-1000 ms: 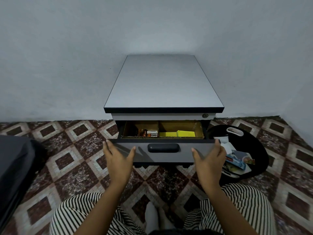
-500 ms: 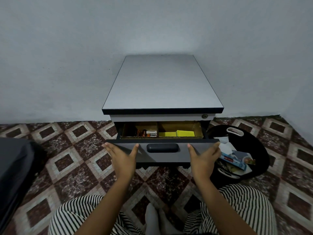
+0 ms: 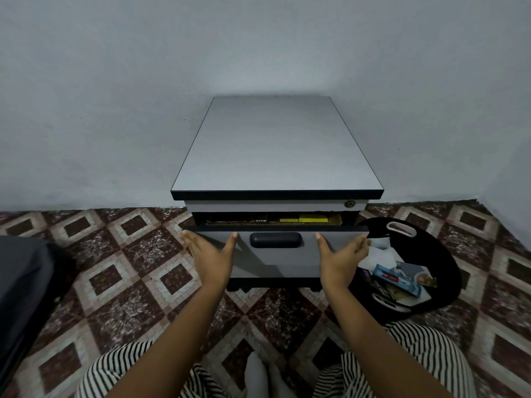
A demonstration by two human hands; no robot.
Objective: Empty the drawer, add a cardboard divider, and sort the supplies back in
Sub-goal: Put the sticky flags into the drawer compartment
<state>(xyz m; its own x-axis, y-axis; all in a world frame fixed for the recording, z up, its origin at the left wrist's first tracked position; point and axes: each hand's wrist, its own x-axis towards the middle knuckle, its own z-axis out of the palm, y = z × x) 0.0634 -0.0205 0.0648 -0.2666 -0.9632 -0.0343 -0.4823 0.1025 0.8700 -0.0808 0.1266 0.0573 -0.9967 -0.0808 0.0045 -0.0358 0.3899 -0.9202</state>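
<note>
Grey drawer (image 3: 275,261), ajar, long axis left-right, front facing the person (image 3: 425,356)

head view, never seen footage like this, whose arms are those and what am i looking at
No machine here: a person wears a camera on the head, so this one picture looks forward and down at their own arms. The left hand and right hand lie flat and open against the front of a grey drawer, either side of its dark handle; they hold nothing. The drawer is open only a crack, showing yellow items inside. It belongs to a small cabinet on a patterned tile floor. On the floor to the right sits a black round container with packets in it.
</note>
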